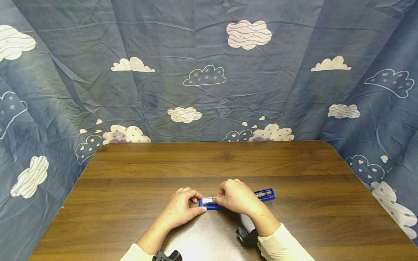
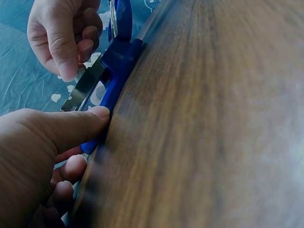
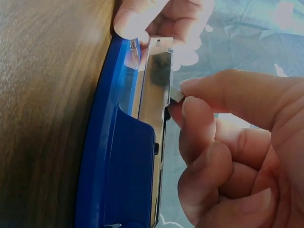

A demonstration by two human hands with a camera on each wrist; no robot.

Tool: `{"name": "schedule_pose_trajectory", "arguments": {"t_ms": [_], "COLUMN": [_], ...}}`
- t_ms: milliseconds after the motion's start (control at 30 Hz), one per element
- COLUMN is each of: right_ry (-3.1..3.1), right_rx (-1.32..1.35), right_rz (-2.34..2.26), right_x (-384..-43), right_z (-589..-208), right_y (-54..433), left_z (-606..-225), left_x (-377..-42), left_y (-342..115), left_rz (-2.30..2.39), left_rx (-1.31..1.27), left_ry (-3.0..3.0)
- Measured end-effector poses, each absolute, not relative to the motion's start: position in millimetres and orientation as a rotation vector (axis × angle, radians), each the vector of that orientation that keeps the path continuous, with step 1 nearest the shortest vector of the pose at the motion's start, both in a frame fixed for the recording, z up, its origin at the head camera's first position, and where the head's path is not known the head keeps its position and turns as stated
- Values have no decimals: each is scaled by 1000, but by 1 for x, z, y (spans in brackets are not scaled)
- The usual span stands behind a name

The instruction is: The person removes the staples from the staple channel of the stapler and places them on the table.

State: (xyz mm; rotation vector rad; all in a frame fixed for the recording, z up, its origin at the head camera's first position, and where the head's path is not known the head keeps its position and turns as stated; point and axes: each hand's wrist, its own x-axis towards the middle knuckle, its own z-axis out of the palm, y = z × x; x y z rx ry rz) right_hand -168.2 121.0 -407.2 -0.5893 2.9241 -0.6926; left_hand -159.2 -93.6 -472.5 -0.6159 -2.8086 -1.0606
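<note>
A blue stapler (image 1: 213, 207) lies on the table with its top cover (image 1: 269, 194) swung back to the right. My left hand (image 1: 177, 208) grips the stapler's left end, its thumb (image 2: 97, 114) pressing on the blue base in the left wrist view. Above the base, the metal magazine (image 3: 160, 80) is exposed. Between thumb and forefinger, my right hand (image 1: 236, 197) pinches a short strip of staples (image 3: 177, 95) at the magazine's edge. The right wrist view does not show whether part of the strip sits inside the channel.
Beneath everything is a brown wood-grain table (image 1: 130, 170) with rounded far corners. A blue curtain with white clouds (image 1: 209, 101) hangs behind it and along both sides. Dark camera mounts (image 1: 246, 235) are on the wrists.
</note>
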Motion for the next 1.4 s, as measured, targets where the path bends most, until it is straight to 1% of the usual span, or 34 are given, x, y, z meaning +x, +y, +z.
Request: {"name": "schedule_pose_trajectory", "arguments": {"t_ms": [800, 1400], "right_ry": [2906, 2874], "right_rx": [-584, -582], "right_rz": [-690, -754], "right_x": [-168, -163], "right_z": [-404, -384], "right_y": [125, 134], "left_z": [-472, -473], "left_x": [-158, -159], "left_y": [-93, -93], "left_rz": [-1065, -1053], "left_rx": [-615, -620], "left_ry": [-2797, -2786]}}
